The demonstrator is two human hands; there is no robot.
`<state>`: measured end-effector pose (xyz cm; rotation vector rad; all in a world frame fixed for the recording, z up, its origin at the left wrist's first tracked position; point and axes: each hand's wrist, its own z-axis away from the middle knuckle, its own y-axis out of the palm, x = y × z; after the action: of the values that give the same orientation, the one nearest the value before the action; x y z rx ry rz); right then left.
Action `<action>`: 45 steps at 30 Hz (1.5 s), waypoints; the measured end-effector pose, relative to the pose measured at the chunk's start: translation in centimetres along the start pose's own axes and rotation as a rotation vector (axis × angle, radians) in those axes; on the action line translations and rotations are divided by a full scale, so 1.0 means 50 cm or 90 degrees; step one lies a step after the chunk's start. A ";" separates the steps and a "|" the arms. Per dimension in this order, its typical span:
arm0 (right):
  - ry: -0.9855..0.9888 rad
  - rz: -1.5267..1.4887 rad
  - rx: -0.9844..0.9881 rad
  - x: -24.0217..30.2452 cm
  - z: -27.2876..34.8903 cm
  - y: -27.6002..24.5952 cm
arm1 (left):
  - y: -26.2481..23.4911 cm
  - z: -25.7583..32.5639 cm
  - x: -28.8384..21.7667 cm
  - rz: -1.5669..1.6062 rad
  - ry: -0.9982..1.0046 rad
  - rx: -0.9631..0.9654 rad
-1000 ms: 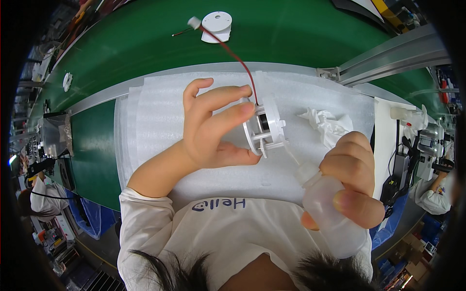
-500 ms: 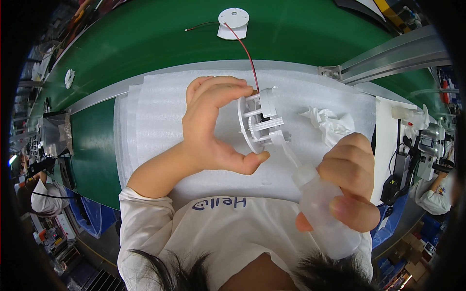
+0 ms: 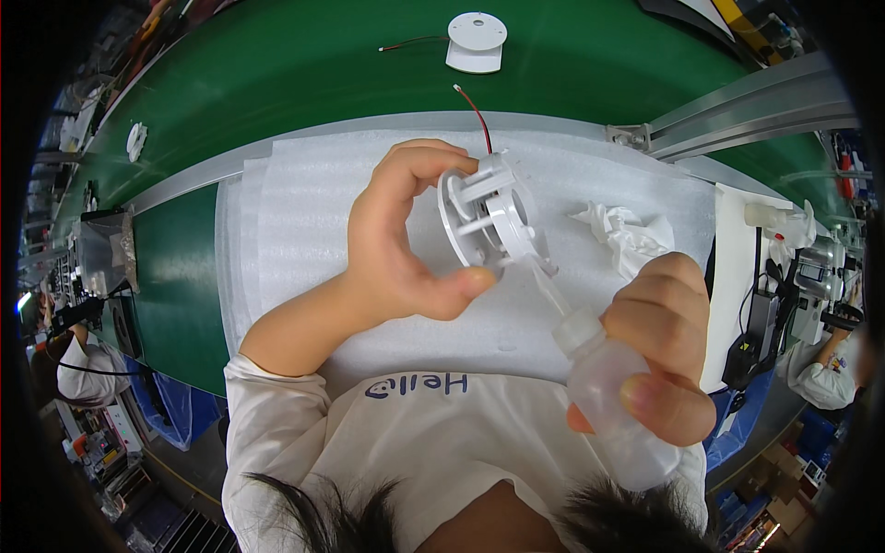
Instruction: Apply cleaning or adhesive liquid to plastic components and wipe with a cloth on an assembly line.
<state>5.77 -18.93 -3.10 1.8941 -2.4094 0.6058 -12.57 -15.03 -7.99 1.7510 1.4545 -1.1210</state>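
Note:
My left hand (image 3: pixel 395 241) grips a white plastic gear assembly (image 3: pixel 487 214) between thumb and fingers, above the foam-sheeted work area. The assembly has a round plate, posts and a ring-like part, and a red and black wire (image 3: pixel 477 115) with a small white plug sticks up from it. In my right hand (image 3: pixel 666 341) is a translucent squeeze bottle (image 3: pixel 610 387), tilted with its neck up and to the left. The thin nozzle (image 3: pixel 550 288) reaches to the lower right side of the assembly; whether it touches is unclear.
White foam sheets (image 3: pixel 304 207) cover the bench before me, with a crumpled white tissue (image 3: pixel 629 235) at right. On the green belt (image 3: pixel 304 83) beyond lie a white round-topped part (image 3: pixel 477 41) with a wire and a small white disc (image 3: pixel 136 141). A metal rail (image 3: pixel 737 115) crosses at right.
My left hand has turned the gear assembly, so its ring side shows and its wire plug is visible. The bottle has barely moved. Parts on the belt have shifted rightward.

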 end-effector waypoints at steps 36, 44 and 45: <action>0.063 -0.047 0.141 -0.024 -0.002 -0.053 | -0.179 -0.220 0.111 -1.004 -0.344 -0.040; 0.037 -0.024 0.115 -0.029 -0.010 -0.085 | -0.043 -0.307 0.172 -1.111 -0.063 -0.093; 0.046 -0.036 0.103 -0.031 -0.006 -0.085 | 0.009 -0.325 0.138 -1.000 -0.189 0.036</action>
<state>10.09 -18.20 -1.96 1.9535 -2.3197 0.8733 -8.08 1.97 -6.51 0.0820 2.5527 -1.9429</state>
